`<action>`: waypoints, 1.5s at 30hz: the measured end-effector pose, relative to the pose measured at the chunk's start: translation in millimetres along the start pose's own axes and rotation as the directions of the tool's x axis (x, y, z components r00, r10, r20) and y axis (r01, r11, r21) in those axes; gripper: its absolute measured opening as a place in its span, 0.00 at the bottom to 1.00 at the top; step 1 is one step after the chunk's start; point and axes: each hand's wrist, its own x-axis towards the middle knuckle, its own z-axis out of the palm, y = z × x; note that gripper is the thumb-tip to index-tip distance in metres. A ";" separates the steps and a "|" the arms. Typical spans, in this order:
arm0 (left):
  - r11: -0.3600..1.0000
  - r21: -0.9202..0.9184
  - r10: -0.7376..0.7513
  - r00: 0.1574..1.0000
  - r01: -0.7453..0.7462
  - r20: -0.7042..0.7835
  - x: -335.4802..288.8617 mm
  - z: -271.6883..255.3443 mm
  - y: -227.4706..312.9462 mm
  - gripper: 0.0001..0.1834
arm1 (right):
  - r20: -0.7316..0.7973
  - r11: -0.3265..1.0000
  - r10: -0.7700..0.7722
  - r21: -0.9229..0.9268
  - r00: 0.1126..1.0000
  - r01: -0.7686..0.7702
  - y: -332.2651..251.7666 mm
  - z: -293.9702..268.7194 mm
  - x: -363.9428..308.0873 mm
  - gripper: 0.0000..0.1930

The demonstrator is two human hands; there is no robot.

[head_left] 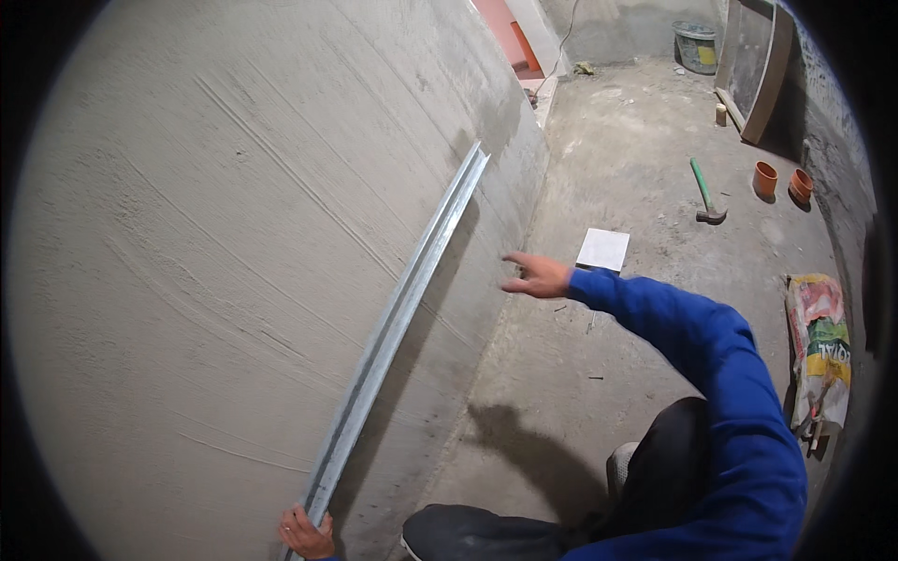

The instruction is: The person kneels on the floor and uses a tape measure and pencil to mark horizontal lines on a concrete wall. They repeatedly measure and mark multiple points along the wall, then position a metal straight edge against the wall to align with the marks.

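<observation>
A long galvanised metal channel (pixel 393 323) lies slantwise along the plastered wall (pixel 234 234), its far end up and to the right. At its near end my left hand (pixel 307 534) is closed round it, the fingers over the metal. My right hand (pixel 538 275) is stretched out toward the wall, to the right of the channel and apart from it. Its thumb and fingers are spread, with nothing between them. Just beyond that hand a white square tile (pixel 603 250) lies on the floor.
On the concrete floor (pixel 645 337) lies a hammer with a green handle (pixel 702 184). Two orange pipe pieces (pixel 765 179) stand near the right wall. A printed bag (pixel 821 341) lies closer in. A bucket (pixel 695 49) and a framed panel (pixel 756 70) are at the back.
</observation>
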 end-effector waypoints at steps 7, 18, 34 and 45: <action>0.999 0.035 0.031 0.999 -0.030 -0.036 -4.2 -2.9 4.7 0.34 | 0.051 0.484 0.463 0.822 0.885 -0.300 -75.5 62.4 111.6 0.61; 0.999 -0.036 -0.009 1.000 0.010 0.026 -12.2 9.1 -0.2 0.32 | -0.338 0.514 0.620 0.857 0.708 -0.040 -80.3 124.0 135.1 0.37; 0.990 0.018 -0.141 0.982 0.140 0.125 -3.9 -1.4 -0.6 0.39 | -0.205 0.501 0.552 0.856 0.808 -0.126 -102.4 114.6 145.8 0.35; 0.994 -0.030 -0.097 0.989 0.101 0.115 -3.6 2.5 -6.7 0.36 | -0.244 0.507 0.570 0.856 0.785 -0.103 -98.6 128.1 157.2 0.37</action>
